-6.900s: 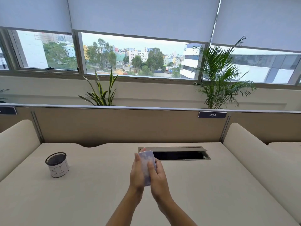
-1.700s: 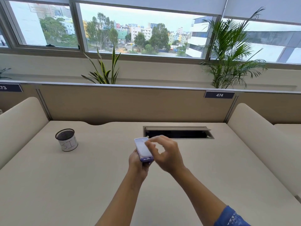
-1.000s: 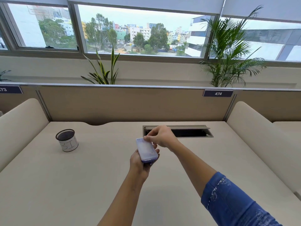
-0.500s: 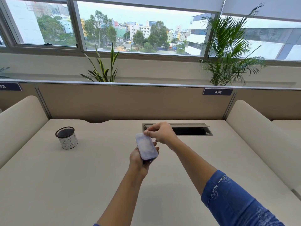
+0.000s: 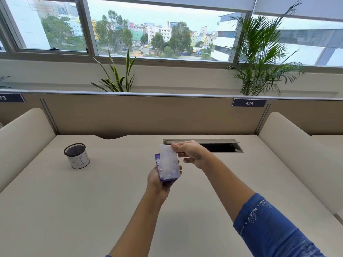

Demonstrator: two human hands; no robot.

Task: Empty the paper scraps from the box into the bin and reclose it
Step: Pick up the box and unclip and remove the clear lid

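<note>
A small purple box [image 5: 158, 168] rests in my left hand [image 5: 157, 180], held above the middle of the desk. Its translucent lid [image 5: 169, 162] is lifted at the left side, and white paper scraps [image 5: 159, 166] show in the gap. My right hand [image 5: 191, 153] pinches the lid's far corner between thumb and fingers. The bin [image 5: 77, 155], a black mesh cup wrapped in white paper with handwritten letters, stands upright on the desk at the left, well apart from both hands.
The beige desk [image 5: 92, 210] is fenced by a padded partition [image 5: 148, 114] at the back and curved side panels left and right. An open cable slot [image 5: 219, 146] lies just behind my right hand. Plants stand behind the partition.
The lid, flat on the box half a second ago, has come up on its left side, baring the scraps. My right hand has kept its pinch on the far corner.
</note>
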